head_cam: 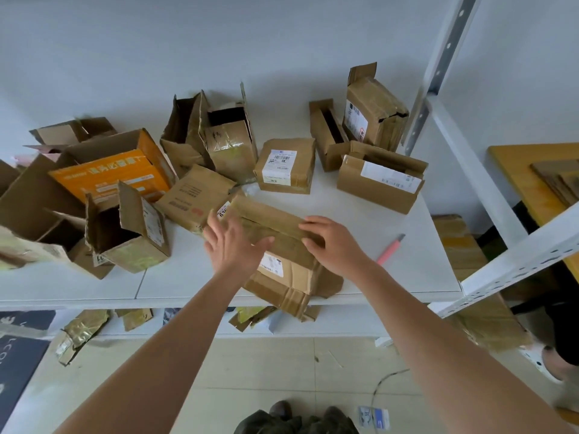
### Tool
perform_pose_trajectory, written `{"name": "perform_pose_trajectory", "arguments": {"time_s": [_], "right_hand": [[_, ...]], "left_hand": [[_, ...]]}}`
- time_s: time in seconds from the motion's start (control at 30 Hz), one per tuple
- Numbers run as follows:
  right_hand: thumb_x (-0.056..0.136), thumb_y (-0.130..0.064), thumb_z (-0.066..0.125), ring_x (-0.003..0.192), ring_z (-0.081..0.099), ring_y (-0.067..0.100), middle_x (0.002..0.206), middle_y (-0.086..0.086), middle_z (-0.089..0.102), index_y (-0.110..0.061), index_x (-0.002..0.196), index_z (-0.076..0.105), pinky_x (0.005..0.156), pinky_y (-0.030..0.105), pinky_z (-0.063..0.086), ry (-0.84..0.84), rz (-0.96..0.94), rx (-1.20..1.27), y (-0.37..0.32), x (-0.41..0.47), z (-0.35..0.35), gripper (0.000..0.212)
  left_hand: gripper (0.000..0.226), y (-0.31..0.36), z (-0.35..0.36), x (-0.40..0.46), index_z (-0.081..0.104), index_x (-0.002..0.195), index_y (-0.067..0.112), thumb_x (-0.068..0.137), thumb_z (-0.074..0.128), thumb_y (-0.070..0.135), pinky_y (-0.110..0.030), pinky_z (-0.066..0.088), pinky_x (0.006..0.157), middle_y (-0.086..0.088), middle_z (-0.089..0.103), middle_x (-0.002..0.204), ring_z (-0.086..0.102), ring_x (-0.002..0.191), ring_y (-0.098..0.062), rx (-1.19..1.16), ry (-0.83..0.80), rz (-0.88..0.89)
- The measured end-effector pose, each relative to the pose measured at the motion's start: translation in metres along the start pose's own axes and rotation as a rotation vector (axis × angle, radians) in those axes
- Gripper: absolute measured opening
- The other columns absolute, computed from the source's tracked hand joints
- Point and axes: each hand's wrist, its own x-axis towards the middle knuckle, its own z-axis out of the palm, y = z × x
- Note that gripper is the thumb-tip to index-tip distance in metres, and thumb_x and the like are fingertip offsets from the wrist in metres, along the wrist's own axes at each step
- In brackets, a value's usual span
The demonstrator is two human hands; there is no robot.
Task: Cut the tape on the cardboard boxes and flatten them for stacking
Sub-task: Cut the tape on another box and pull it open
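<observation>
A flattened brown cardboard box (282, 245) with tape strips and a white label lies on the white shelf top (188, 270), its near end hanging over the front edge. My left hand (233, 242) rests on its left part with fingers spread and straight. My right hand (332, 239) presses on its right part, fingertips bent over a folded flap. A pink utility knife (390, 249) lies on the shelf to the right of my right hand, apart from it.
Several open and taped cardboard boxes crowd the shelf: an orange-printed one (116, 173) at left, a sealed labelled one (285, 166) behind. A white shelf upright (438, 73) and beam (517, 261) stand at right. Flattened cardboard (463, 245) lies beyond. Tape scraps (81, 330) lie below.
</observation>
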Motion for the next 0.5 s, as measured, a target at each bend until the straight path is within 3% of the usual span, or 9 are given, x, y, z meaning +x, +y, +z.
{"name": "perform_pose_trajectory", "arguments": {"time_s": [0.07, 0.1, 0.17, 0.23, 0.27, 0.33, 0.4, 0.5], "right_hand": [[0.100, -0.025, 0.053, 0.125, 0.053, 0.012, 0.144, -0.003, 0.050, -0.015, 0.136, 0.058, 0.104, 0.022, 0.040, 0.028, 0.015, -0.055, -0.002, -0.003, 0.007, 0.038], [0.100, -0.027, 0.053, 0.121, 0.055, 0.012, 0.141, -0.002, 0.052, -0.014, 0.135, 0.058, 0.101, 0.025, 0.045, 0.042, 0.021, -0.103, -0.006, -0.004, 0.010, 0.037], [0.100, -0.037, 0.053, 0.106, 0.062, 0.014, 0.130, -0.001, 0.056, -0.015, 0.128, 0.059, 0.087, 0.027, 0.052, 0.061, 0.049, -0.233, -0.016, 0.000, 0.015, 0.037], [0.097, -0.047, 0.053, 0.095, 0.063, 0.016, 0.121, 0.001, 0.055, -0.016, 0.122, 0.057, 0.077, 0.028, 0.053, 0.057, 0.081, -0.350, -0.028, 0.008, 0.017, 0.040], [0.095, -0.051, 0.054, 0.093, 0.063, 0.018, 0.120, 0.002, 0.053, -0.016, 0.122, 0.055, 0.076, 0.029, 0.054, 0.046, 0.093, -0.387, -0.032, 0.012, 0.019, 0.044], [0.092, -0.055, 0.057, 0.092, 0.064, 0.020, 0.118, 0.003, 0.051, -0.016, 0.122, 0.053, 0.076, 0.031, 0.055, 0.030, 0.112, -0.429, -0.038, 0.019, 0.021, 0.049], [0.090, -0.055, 0.060, 0.089, 0.063, 0.020, 0.117, 0.003, 0.051, -0.016, 0.120, 0.052, 0.073, 0.028, 0.053, 0.028, 0.118, -0.446, -0.039, 0.025, 0.022, 0.050], [0.091, -0.052, 0.060, 0.088, 0.064, 0.019, 0.116, 0.004, 0.053, -0.016, 0.118, 0.054, 0.073, 0.028, 0.054, 0.022, 0.111, -0.479, -0.039, 0.028, 0.024, 0.045]], "left_hand": [[0.122, -0.005, 0.002, -0.001, 0.000, 0.154, 0.004, 0.075, 0.074, 0.061, -0.044, 0.030, 0.110, -0.015, 0.003, 0.158, 0.021, 0.138, -0.035, -0.076, -0.051, -0.249], [0.120, -0.007, 0.004, 0.000, 0.005, 0.154, 0.001, 0.076, 0.075, 0.058, -0.039, 0.042, 0.100, -0.017, 0.014, 0.155, 0.037, 0.127, -0.033, -0.207, -0.129, -0.371], [0.086, -0.007, 0.006, 0.002, 0.033, 0.144, 0.003, 0.082, 0.076, 0.043, -0.032, 0.058, 0.064, -0.017, 0.044, 0.134, 0.062, 0.085, -0.027, -0.727, -0.351, -0.584], [0.050, -0.008, 0.006, 0.001, 0.048, 0.123, 0.001, 0.089, 0.073, 0.028, -0.029, 0.058, 0.047, -0.023, 0.062, 0.111, 0.070, 0.058, -0.026, -1.017, -0.471, -0.658], [0.038, -0.009, 0.008, 0.003, 0.050, 0.114, -0.001, 0.091, 0.070, 0.023, -0.029, 0.058, 0.046, -0.027, 0.066, 0.105, 0.070, 0.054, -0.026, -1.006, -0.458, -0.646], [0.023, -0.008, 0.009, 0.005, 0.053, 0.101, -0.001, 0.094, 0.065, 0.016, -0.035, 0.061, 0.058, -0.028, 0.069, 0.097, 0.071, 0.055, -0.027, -0.959, -0.390, -0.607], [0.016, -0.007, 0.009, 0.006, 0.055, 0.097, -0.001, 0.095, 0.063, 0.012, -0.038, 0.061, 0.069, -0.022, 0.069, 0.080, 0.071, 0.056, -0.028, -0.958, -0.359, -0.598], [0.012, -0.007, 0.009, 0.006, 0.054, 0.092, 0.001, 0.094, 0.063, 0.009, -0.039, 0.062, 0.068, -0.016, 0.065, 0.061, 0.071, 0.055, -0.028, -0.968, -0.365, -0.612]]}}
